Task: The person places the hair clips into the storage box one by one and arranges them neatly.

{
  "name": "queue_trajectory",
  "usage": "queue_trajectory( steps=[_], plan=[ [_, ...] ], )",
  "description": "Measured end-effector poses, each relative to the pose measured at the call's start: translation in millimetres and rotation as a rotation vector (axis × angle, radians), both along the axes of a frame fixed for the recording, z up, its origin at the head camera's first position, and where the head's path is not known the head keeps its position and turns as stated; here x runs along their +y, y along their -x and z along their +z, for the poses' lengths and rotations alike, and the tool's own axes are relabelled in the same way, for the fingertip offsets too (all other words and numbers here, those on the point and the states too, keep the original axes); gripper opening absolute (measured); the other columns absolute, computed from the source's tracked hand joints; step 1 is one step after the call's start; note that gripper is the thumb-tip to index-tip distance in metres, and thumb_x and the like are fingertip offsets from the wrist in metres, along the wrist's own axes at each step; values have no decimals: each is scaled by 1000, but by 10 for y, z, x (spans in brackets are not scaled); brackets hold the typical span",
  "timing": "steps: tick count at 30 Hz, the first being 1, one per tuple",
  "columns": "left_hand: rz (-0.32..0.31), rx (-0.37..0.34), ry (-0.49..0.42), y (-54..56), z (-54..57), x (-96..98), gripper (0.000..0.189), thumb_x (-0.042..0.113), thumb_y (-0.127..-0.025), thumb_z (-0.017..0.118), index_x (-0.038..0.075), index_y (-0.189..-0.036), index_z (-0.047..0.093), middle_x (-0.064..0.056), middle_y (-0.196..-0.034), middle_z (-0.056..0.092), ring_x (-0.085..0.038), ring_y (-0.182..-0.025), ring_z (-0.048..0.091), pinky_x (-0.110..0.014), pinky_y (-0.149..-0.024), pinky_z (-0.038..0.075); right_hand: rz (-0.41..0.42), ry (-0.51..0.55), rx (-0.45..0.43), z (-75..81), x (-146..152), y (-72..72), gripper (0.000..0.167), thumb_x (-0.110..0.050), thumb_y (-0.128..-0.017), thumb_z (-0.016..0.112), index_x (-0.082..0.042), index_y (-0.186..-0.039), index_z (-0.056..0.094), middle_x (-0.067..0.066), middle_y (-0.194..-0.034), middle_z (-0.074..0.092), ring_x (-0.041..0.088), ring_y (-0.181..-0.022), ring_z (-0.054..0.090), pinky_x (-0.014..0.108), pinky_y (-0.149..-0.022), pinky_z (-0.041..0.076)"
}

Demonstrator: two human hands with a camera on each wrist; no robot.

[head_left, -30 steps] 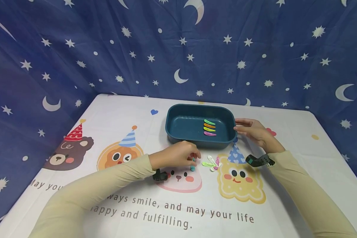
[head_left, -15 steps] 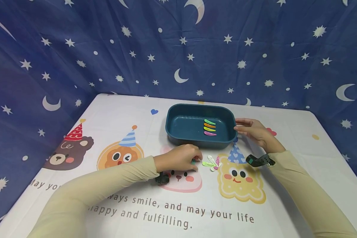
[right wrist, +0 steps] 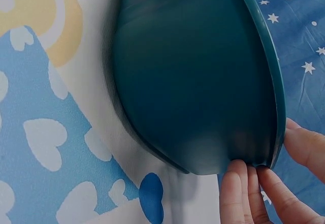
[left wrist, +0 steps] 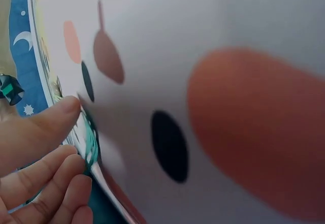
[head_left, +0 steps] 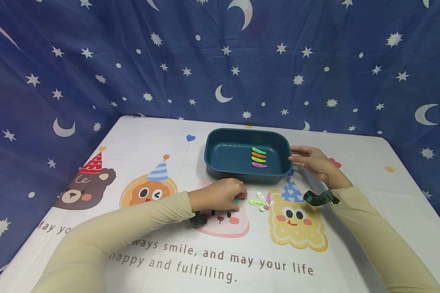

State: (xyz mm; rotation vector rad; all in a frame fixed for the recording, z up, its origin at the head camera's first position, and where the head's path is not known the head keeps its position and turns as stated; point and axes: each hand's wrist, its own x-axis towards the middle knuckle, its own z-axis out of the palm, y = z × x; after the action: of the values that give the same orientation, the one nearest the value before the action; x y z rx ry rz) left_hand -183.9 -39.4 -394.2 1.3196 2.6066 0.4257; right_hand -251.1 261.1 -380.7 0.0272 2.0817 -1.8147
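My left hand [head_left: 220,194] is low over the tablecloth, in front of the dark teal box [head_left: 249,178]. Its thumb and fingers are bent around teal hair clips [left wrist: 91,144], with a gap between thumb and fingers in the left wrist view; the hand partly hides these clips in the head view. To its right lies a loose cluster of hair clips [head_left: 257,202] in green, white and pink. My right hand [head_left: 313,163] holds the box's right end, thumb at the rim and fingertips against the outer wall. Inside the box, green, orange, yellow and purple hair clips [head_left: 258,159] lie in a row.
A white tablecloth [head_left: 161,280] printed with cartoon animals and lettering covers the table. A blue curtain [head_left: 190,81] with stars and moons rises behind the table. Each wrist wears a black camera strap [head_left: 320,198].
My left hand has come slightly down over the teal hair clips, hiding more of them. The right hand, the box and the other clips stay where they were.
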Motion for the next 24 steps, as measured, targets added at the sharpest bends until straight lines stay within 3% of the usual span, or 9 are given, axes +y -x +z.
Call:
queue_trajectory(
  steps=[12,24],
  plan=[
    [-6,-17,-2,36,14,-89,31,16,-72,81,11,-101,70,-1,-88,63,-8,-80,51,-18,-75,46,-5,27,10,6,3,-23,64,-7,-85,67,8,-138,33,-14,-96,64,-2,-88,63,15,-81,51],
    [35,-39,4,60,23,-154,27,15,-72,81,11,-96,69,1,-84,62,-8,-78,51,-17,-73,46,-5,24,15,-3,8,-11,64,-7,-86,66,9,-138,33,-14,-97,63,-2,-89,63,15,-81,51]
  ],
)
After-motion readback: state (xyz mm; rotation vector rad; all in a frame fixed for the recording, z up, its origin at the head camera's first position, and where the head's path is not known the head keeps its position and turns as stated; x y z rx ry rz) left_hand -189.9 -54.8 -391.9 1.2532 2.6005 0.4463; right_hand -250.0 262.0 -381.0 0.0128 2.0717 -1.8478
